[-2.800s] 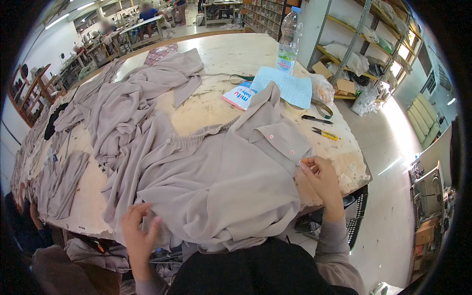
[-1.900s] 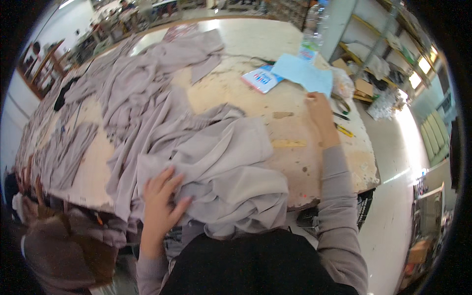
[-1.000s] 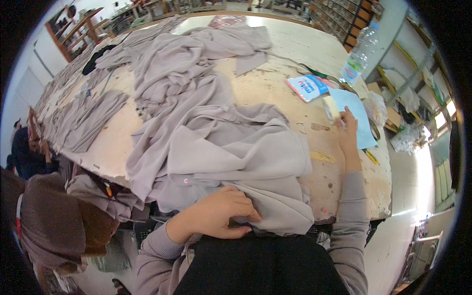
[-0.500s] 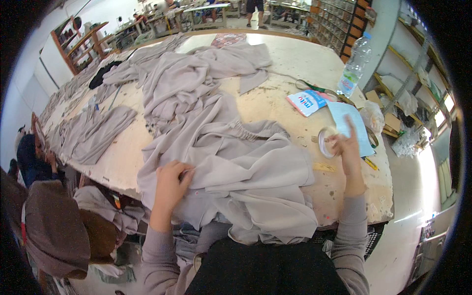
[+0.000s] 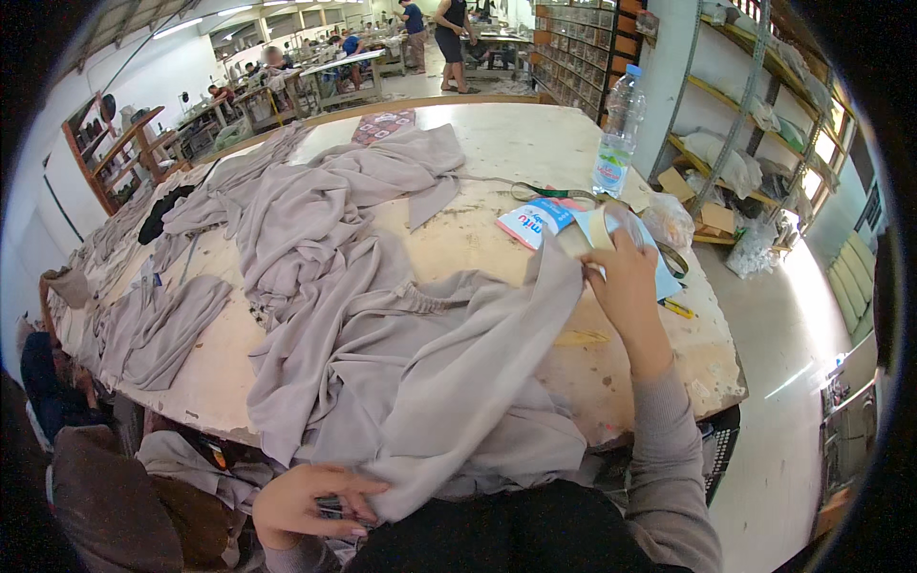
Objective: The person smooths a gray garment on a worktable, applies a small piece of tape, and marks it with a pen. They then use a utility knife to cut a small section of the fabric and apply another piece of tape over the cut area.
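A large grey garment (image 5: 458,382) with a gathered elastic part lies rumpled across the table in front of me. My right hand (image 5: 626,282) is closed at its raised right corner, at the far right. A pale roll of tape (image 5: 600,232), partly blurred, is at the fingertips of that hand. Low at the near edge, my left hand (image 5: 310,501) has its fingers spread and loosely bent beside the garment's near edge. Whether those fingers touch the cloth is hard to tell.
Around my right hand are a blue-and-pink packet (image 5: 535,222), a light blue sheet (image 5: 667,279), a yellow cutter (image 5: 678,308) and a water bottle (image 5: 616,134). More grey cloth (image 5: 167,329) lies at left. A person (image 5: 57,372) works at the left edge.
My right hand has lifted the garment's right corner and the tape roll up and away from me. My left hand has come off the cloth's middle toward me. The view has shifted.
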`<state>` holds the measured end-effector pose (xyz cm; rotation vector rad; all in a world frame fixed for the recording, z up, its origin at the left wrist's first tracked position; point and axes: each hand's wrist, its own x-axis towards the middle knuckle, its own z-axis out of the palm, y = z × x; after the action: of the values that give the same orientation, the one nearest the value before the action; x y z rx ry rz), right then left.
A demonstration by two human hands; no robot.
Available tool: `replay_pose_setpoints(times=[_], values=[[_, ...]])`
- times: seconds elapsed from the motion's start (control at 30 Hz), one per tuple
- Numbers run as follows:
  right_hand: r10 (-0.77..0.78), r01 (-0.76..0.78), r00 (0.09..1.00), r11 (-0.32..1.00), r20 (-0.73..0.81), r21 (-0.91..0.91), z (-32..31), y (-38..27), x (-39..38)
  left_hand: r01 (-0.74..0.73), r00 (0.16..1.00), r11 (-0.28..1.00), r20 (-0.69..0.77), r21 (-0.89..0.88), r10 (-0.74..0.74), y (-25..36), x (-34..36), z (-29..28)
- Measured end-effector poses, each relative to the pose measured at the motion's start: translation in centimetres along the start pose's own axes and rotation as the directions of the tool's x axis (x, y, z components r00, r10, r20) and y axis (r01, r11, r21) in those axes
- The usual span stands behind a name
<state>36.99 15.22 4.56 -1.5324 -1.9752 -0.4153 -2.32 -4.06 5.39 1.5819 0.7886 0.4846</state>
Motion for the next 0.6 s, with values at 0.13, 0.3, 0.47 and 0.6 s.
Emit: replay_pose_setpoints(times=[0.13, 0.3, 0.47, 0.6], values=[[0.107, -0.108, 0.993, 0.994, 0.054, 0.029, 0.1, 1.8, -0.5, 0.097, 0.942, 0.941, -0.334, 0.325, 0.018, -0.4, 2.7, 0.1], [0.307, -0.298, 0.95, 0.946, 0.062, -0.124, 1.0, 3.2, -4.0, -0.074, 0.944, 0.833, -0.231, 0.548, 0.236, -2.4, 6.9, 2.5], [0.098, -0.058, 0.906, 0.992, 0.411, -0.109, 4.2, 0.8, -3.8, -0.08, 0.955, 0.59, -0.108, 0.803, 0.277, -4.3, 9.8, 4.2], [-0.083, 0.08, 0.994, 0.996, -0.07, -0.04, 4.8, -1.5, 2.6, 0.254, 0.653, 0.905, -0.751, 0.34, 0.099, -3.9, 6.8, 0.1]])
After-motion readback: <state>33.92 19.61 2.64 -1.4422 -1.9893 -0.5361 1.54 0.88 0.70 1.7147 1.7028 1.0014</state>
